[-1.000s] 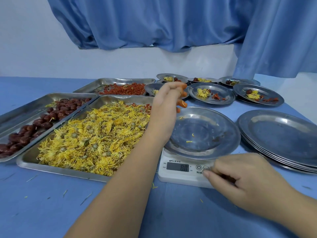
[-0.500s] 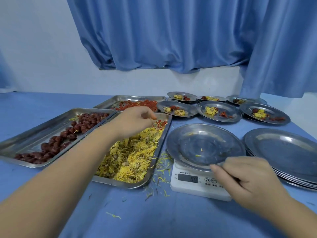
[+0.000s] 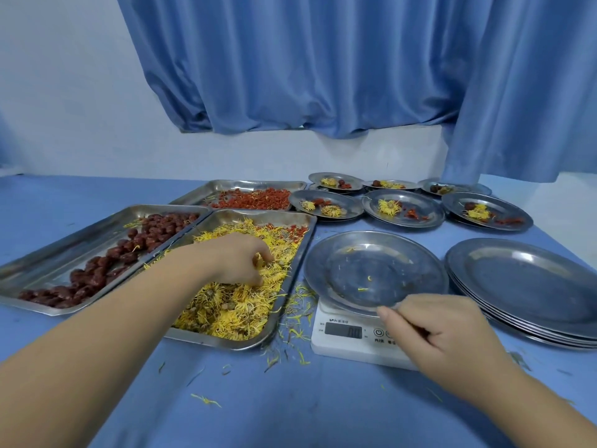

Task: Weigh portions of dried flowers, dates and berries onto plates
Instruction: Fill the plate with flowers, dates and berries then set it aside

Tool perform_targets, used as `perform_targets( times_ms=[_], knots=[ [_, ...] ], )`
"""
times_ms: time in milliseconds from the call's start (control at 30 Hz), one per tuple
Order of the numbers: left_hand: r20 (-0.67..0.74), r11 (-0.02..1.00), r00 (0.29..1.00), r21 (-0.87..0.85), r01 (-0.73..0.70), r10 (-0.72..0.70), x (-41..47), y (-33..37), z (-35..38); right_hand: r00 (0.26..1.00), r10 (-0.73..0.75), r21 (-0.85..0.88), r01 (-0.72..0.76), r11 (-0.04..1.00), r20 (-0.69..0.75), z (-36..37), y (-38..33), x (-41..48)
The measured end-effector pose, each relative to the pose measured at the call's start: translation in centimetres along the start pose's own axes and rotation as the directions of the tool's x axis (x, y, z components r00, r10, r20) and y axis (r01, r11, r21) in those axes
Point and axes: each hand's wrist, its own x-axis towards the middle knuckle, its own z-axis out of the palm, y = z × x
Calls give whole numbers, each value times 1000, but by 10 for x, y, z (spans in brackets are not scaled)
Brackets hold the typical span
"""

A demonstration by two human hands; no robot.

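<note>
Meanwhile left hand (image 3: pixel 240 260) pinches dried flowers (image 3: pixel 226 305) beside dates (image 3: pixel 97 273); right hand (image 3: pixel 442 337), curled, touches scale (image 3: pixel 349 344).

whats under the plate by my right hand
A white digital scale sits under the steel plate, its display and buttons showing in front. The weighing platform is hidden by the plate, and the right hand covers its right corner.

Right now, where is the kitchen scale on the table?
In the head view, the white scale sits near the table's front, right of centre, under the nearly empty plate, between the flower tray and the plate stack.
</note>
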Motion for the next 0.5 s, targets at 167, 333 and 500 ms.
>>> perform_targets(
  times_ms=[167,333,500],
  knots=[
    [34,999,999,-47,19,-17,2,-4,2,999,32,-3,-32,999,25,-3,3,-1],
    [-42,995,999,-97,11,-15,2,-15,-5,999,50,-4,-49,999,22,-4,1,1],
    [-147,987,989,-162,7,-31,-1,-29,-21,998,55,-8,-55,998,32,-4,2,-1]
  ],
)
